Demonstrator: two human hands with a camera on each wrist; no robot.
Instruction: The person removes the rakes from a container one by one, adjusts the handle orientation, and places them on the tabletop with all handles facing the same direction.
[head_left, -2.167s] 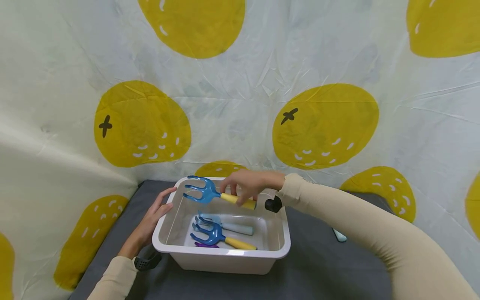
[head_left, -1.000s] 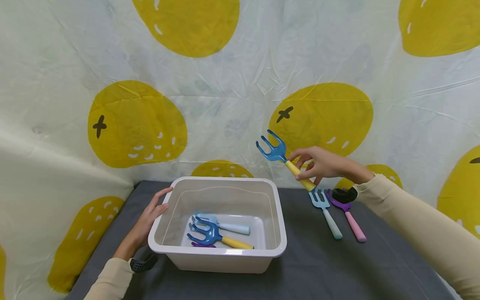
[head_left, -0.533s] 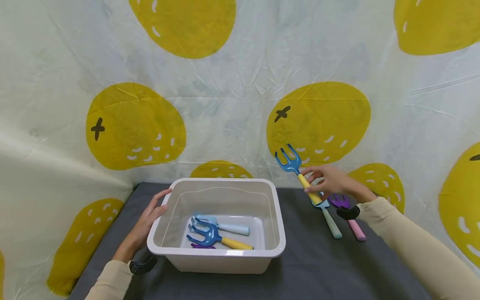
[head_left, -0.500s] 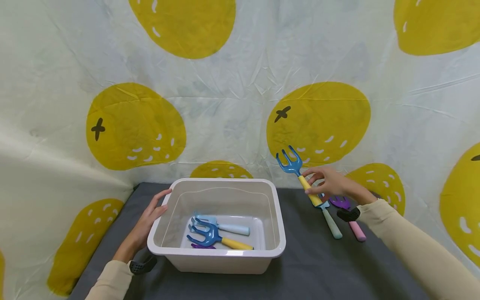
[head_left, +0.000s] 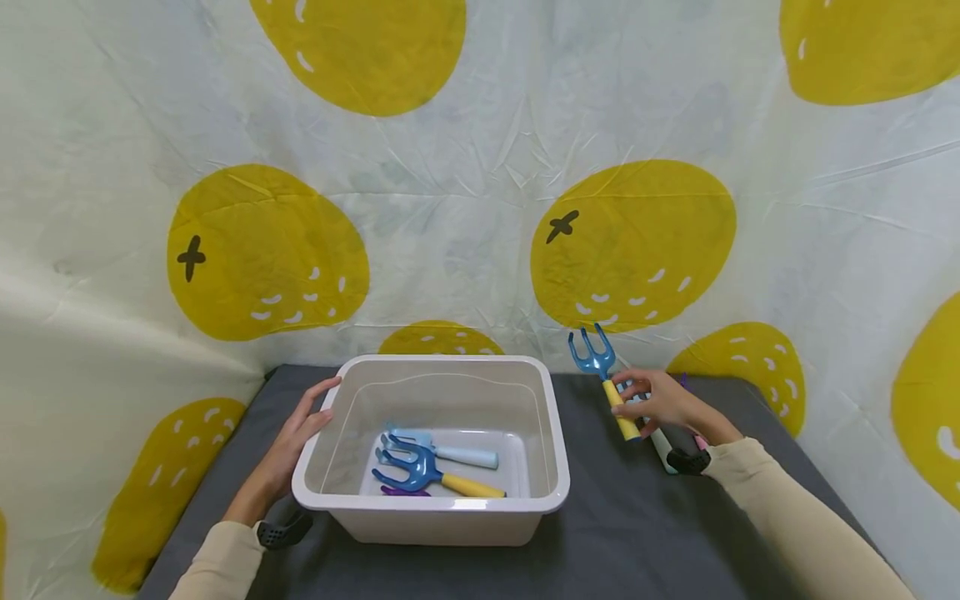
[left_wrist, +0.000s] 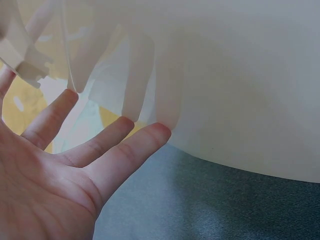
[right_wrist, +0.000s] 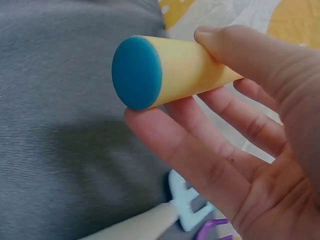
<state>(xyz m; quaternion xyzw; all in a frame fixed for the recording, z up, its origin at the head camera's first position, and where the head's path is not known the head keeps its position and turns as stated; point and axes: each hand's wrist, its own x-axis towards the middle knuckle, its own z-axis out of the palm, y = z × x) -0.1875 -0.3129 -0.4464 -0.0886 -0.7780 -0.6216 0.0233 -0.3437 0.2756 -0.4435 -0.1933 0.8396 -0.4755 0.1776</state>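
My right hand (head_left: 660,404) pinches the yellow handle of a blue hand fork (head_left: 595,360), tines pointing away toward the curtain. In the right wrist view the handle's blue end cap (right_wrist: 137,72) faces the camera, with the thumb on one side and fingers on the other. Just beside it, a light blue hand fork (head_left: 662,450) lies on the cloth, partly covered by that hand. My left hand (head_left: 288,450) rests against the left rim of a pale plastic basin (head_left: 431,505); the left wrist view has its straight fingertips (left_wrist: 162,131) touching the outer wall.
Inside the basin lie another blue hand fork with a yellow handle (head_left: 472,486), a light blue one (head_left: 467,456) and part of a purple one (head_left: 405,492). A pink-handled purple fork (head_left: 701,442) is mostly hidden behind the right hand. A curtain (head_left: 450,250) hangs behind the dark tabletop (head_left: 600,533).
My right hand has carried the blue hand fork up out of the basin, rightward, then lowered it beside the forks on the table. The left hand has stayed at the rim.
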